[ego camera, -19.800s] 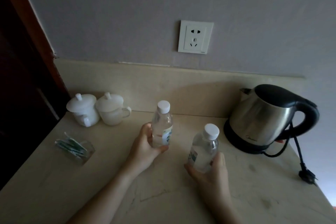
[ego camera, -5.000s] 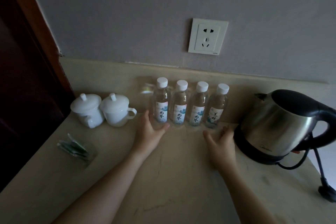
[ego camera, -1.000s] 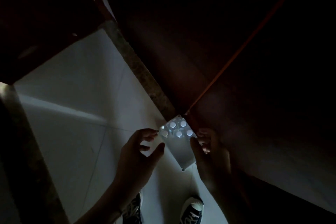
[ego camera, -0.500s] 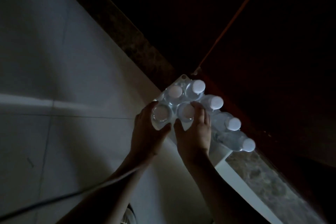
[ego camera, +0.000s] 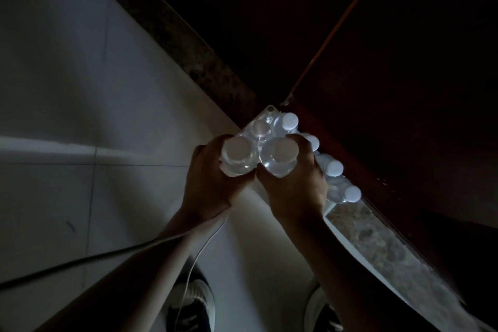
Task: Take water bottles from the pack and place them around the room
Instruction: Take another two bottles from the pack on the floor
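Head view, dim light, looking straight down at the floor. The left hand (ego camera: 213,183) is wrapped around a clear plastic water bottle with a white screw cap (ego camera: 236,155), fingers curled round its shoulder and the cap pointing up at the camera. The right hand (ego camera: 295,191) grips a second clear white-capped bottle (ego camera: 280,156) in the same way, just beside the first; the two bottles touch or nearly touch at their shoulders, and the two thumbs meet below them.

Both bottles sit directly over the shrink-wrapped pack of clear water bottles (ego camera: 272,121), which stands on the pale tiled floor (ego camera: 80,89) in the corner where a speckled stone skirting strip (ego camera: 188,43) meets dark reddish-brown wooden panelling (ego camera: 377,75). Whether the two gripped bottles are fully clear of the wrap cannot be told. Behind the hands, more white caps of the pack show: two at the far end and three in a row along the right side, next to the panelling, the nearest of them (ego camera: 352,193) beside the right wrist.

A thin white cable (ego camera: 199,248) hangs past the left forearm, and a thicker dark cable (ego camera: 80,264) crosses the lower left. Two dark shoes with white soles (ego camera: 194,304) stand on the tiles at the bottom edge
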Motion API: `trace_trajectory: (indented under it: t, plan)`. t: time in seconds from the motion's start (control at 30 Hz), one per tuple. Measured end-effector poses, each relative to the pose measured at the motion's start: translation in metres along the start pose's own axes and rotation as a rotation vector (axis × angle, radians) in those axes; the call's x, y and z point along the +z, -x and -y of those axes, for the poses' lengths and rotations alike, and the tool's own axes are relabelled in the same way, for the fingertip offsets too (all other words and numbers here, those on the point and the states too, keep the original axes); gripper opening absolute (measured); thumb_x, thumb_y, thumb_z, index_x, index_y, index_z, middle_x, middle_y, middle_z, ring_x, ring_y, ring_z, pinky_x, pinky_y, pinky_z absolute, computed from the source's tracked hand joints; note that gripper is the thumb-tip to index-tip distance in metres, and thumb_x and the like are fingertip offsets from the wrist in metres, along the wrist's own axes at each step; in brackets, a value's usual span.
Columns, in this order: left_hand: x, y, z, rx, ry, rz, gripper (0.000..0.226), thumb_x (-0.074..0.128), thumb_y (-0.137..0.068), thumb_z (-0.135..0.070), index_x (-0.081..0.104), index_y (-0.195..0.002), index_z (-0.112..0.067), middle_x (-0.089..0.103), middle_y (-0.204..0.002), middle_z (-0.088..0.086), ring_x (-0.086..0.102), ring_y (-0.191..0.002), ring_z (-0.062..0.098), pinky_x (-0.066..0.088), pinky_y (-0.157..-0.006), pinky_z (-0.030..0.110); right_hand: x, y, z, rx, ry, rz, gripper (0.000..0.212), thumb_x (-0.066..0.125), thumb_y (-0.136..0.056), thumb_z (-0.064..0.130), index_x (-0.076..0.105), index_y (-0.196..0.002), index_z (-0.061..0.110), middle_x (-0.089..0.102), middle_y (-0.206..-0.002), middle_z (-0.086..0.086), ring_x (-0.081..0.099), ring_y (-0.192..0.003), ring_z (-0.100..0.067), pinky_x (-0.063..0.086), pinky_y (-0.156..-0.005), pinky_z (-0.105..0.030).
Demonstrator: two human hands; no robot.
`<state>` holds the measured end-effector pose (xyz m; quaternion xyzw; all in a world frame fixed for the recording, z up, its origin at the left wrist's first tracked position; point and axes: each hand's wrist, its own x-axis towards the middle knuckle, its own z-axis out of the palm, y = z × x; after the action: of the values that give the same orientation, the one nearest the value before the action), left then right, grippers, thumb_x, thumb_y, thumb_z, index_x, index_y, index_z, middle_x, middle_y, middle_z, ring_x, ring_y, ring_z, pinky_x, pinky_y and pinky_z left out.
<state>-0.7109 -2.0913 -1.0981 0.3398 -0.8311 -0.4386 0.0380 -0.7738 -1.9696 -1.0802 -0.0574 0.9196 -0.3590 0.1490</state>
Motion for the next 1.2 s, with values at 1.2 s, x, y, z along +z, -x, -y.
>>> trace_trajectory:
  t: [1.2]
  plan:
    - [-0.615, 0.275, -0.802, 0.771, 0.751, -0.086, 0.039, 0.069, -0.075, -0.003, 0.062, -0.109, -0.020, 0.076, -0.089, -0.012, 0.071, -0.089, 0.003, 0.054, -0.075, 0.018, -0.757, 0.240, 0.673, -0.797, -0.893, 0.011, 0.042, 0.069, -0.076, 0.016, 0.057, -0.117, 0.010, 0.070, -0.093, 0.006, 0.069, -0.086, -0.004, 0.053, -0.070, -0.017]
